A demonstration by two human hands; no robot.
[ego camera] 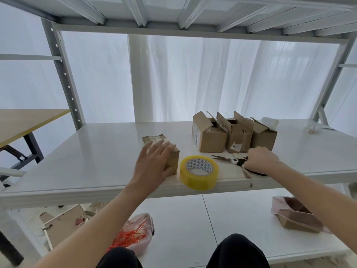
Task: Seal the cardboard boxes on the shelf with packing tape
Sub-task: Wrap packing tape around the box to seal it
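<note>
The left hand [154, 163] rests with straight fingers on the taped box [154, 139]; the right hand [260, 159] curls its fingers around the scissors [234, 161].

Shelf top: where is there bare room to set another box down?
Bare: left half of the shelf, between the upright post and the left hand on the taped box. Crowded: middle-right, where tape roll, scissors, right hand and three open boxes sit close.

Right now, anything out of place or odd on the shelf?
The yellow tape roll sits at the very front lip of the shelf, seemingly overhanging it, so it could drop. The scissors lie blades open, handles in the right hand.
</note>
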